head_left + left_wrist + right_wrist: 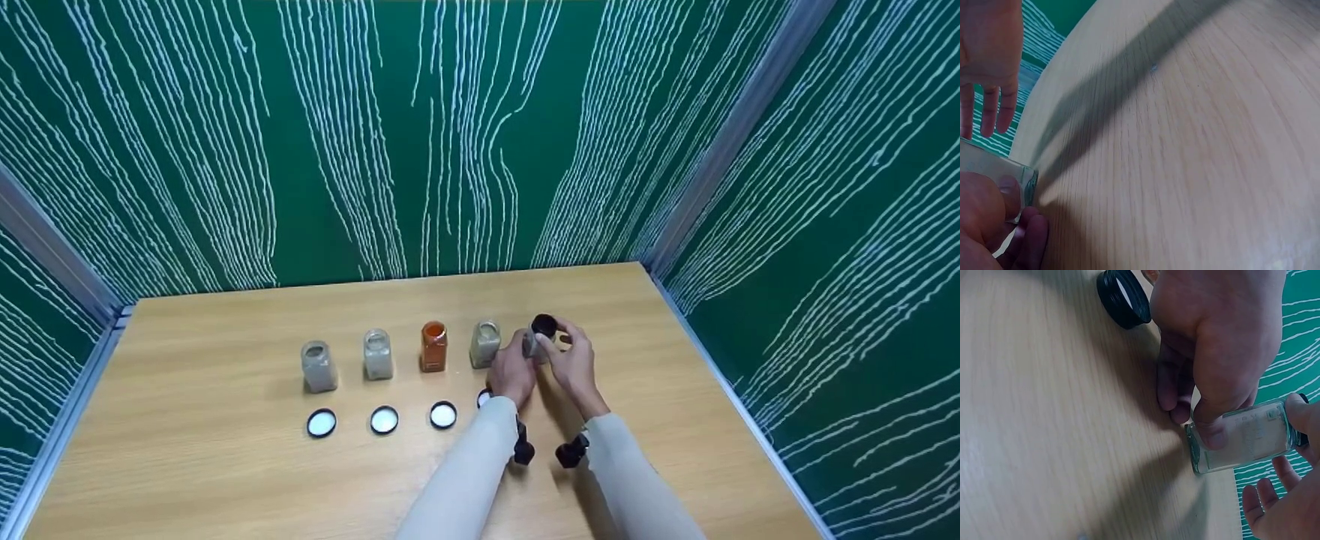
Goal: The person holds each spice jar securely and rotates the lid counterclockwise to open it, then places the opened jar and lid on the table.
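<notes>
Left hand [513, 373] fingers grip the jar [1239, 442]; right hand [574, 360] fingers pinch its cap [544, 325].

I hold a small clear glass jar [531, 343] of pale grey grains just above the wooden table at the right end of the row, my left hand [512, 373] gripping its body with the thumb across one flat side. In the right wrist view the jar [1241, 437] has square shoulders and faint lettering on its glass. Its black lid [544, 325] sits on the jar's mouth, with my right hand [574, 360] pinching its rim.
</notes>
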Demonstrator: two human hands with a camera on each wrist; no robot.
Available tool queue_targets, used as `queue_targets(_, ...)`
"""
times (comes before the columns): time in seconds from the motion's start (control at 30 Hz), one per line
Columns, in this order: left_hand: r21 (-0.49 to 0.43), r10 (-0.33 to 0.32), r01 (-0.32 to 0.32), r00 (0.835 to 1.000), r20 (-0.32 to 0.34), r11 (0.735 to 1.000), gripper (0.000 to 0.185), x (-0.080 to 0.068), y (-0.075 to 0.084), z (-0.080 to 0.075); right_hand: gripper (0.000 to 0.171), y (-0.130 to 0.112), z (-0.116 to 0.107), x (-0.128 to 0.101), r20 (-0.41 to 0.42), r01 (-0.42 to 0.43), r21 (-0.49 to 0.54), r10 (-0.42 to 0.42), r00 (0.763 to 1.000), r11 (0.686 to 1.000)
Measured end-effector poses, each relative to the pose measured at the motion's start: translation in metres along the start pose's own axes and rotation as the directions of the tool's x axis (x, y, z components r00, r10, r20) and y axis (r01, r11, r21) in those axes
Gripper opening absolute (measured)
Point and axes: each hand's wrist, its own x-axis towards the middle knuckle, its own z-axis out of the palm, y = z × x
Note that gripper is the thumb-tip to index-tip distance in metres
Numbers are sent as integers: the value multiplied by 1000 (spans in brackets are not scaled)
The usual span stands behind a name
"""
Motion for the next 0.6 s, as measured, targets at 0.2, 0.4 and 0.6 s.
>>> queue_targets(0.2,34,22,-20,999,-50,999,37,-1,0,3,38,-1,0,0,-10,28,13,-28,1000,1000)
queue_targets(0.4,31,25,-24,998,-55,999,37,-1,-1,4,39,0,0,0,-13,12,23,-12,1000,1000)
queue_targets(0.6,17,16,-15,999,-47,1000,34,0,1,4,39,0,-1,2,-2,22,40,-22,1000,999)
